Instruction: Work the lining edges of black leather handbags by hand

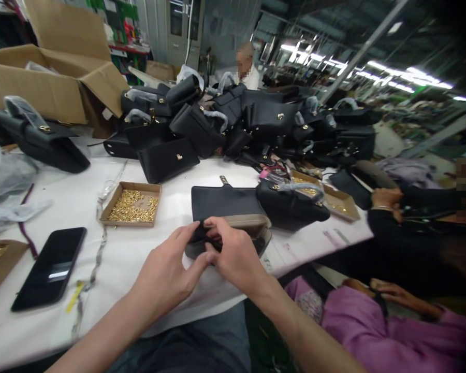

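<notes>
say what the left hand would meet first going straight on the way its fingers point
Most likely the open black bag, which the left hand seems to touch, though depth there is unclear.

White-covered worktop in foreground. Beyond, grey cabinet with dark door panes, beside pale ribbed wall. Dark ceiling; rows of bright tube lights at right; slanting grey beam.

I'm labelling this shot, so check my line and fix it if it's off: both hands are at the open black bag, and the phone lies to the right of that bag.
One side is wrong: the head view shows the phone left of the open black bag. The left hand and right hand are indeed at it.
</notes>
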`<action>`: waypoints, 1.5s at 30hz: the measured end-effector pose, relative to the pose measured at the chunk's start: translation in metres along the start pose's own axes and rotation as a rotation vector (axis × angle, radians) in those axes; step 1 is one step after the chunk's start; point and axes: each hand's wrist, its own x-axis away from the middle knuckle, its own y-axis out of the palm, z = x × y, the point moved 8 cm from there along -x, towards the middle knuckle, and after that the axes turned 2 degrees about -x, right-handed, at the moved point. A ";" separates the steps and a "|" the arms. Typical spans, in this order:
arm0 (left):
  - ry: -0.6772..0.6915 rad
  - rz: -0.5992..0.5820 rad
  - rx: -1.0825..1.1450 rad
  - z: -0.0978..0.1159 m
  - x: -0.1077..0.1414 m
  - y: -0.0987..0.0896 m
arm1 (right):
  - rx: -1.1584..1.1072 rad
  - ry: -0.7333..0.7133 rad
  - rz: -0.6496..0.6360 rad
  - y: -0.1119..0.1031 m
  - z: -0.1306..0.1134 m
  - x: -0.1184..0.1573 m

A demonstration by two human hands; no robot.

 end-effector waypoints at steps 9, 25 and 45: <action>0.075 -0.092 0.137 0.020 -0.005 -0.021 | -0.009 0.008 0.074 0.017 -0.023 0.003; -0.027 0.103 0.177 -0.023 0.038 -0.034 | -0.257 0.204 0.034 0.046 -0.035 -0.013; -0.105 0.305 -0.220 -0.011 0.034 -0.027 | -0.539 0.214 -0.436 0.050 -0.021 -0.016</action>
